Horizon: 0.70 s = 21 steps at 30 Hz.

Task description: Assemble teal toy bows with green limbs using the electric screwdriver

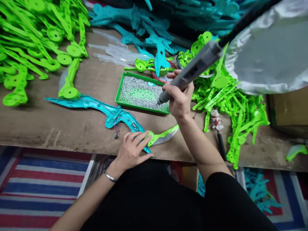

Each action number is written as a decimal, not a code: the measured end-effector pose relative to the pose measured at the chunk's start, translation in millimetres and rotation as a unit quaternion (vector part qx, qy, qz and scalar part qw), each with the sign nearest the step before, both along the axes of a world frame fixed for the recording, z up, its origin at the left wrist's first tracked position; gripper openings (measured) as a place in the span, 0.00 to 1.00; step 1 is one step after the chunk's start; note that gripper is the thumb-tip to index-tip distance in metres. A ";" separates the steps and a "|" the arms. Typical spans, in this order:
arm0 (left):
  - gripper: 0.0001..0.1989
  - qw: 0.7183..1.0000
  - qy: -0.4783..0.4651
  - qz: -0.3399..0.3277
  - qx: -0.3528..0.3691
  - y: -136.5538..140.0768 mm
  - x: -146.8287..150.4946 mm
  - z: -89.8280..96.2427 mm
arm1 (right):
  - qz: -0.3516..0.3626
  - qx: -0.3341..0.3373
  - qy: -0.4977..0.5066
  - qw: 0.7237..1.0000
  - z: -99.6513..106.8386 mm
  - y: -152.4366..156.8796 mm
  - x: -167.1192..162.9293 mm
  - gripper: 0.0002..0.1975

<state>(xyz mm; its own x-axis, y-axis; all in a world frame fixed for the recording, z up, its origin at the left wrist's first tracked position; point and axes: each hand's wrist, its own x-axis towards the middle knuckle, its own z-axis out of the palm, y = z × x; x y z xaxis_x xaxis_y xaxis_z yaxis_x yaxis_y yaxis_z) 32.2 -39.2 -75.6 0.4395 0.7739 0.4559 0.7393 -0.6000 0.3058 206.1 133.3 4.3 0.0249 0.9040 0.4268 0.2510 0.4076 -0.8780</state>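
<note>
My right hand (181, 99) is wrapped round a grey electric screwdriver (192, 69), its tip down among small silver screws (130, 84) in a green perforated tray (139, 109). A black cable runs up from the driver's back end. Below the tray lies a long teal toy bow half (95, 103), with thin wires and a small part set in it. My left hand (131, 149) grips its right end, fingers over the top and thumb along the near edge. A lime-green arm with a clear blade (166, 136) joins there; another lime-green arm (69, 91) sits at the left end.
Lime-green parts (43, 35) pile up at the left, and more (240, 109) at the right. Teal parts (144, 24) and clear blades (115, 53) lie behind the tray. A black-handled tool (220, 146) lies to the right. A white-edged round cover (267, 54) overhangs the upper right.
</note>
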 end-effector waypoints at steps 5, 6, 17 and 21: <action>0.33 0.999 0.020 -0.022 -0.029 3.2 -1.1 -1.5 | -0.036 0.034 -0.016 0.999 -10.4 24.6 -23.6 0.17; 0.33 0.999 0.023 -0.022 -0.029 3.3 -1.2 -2.4 | -0.034 0.022 -0.019 0.999 -12.7 29.1 -26.8 0.17; 0.30 0.999 -0.001 0.000 -0.038 5.2 0.8 -4.6 | -0.043 -0.057 0.005 0.997 -31.4 42.3 -44.8 0.18; 0.41 0.999 -0.026 0.009 -0.033 4.5 0.5 -5.4 | -0.035 -0.069 0.009 0.997 -33.5 44.0 -45.8 0.14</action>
<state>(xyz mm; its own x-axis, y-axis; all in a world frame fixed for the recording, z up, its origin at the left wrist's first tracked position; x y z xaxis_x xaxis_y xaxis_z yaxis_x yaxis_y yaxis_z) 32.7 -34.7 -81.0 0.4025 0.8103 0.4259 0.7316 -0.5644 0.3824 160.2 177.3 -29.3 0.0966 0.9498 0.2977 0.2582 0.2649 -0.9291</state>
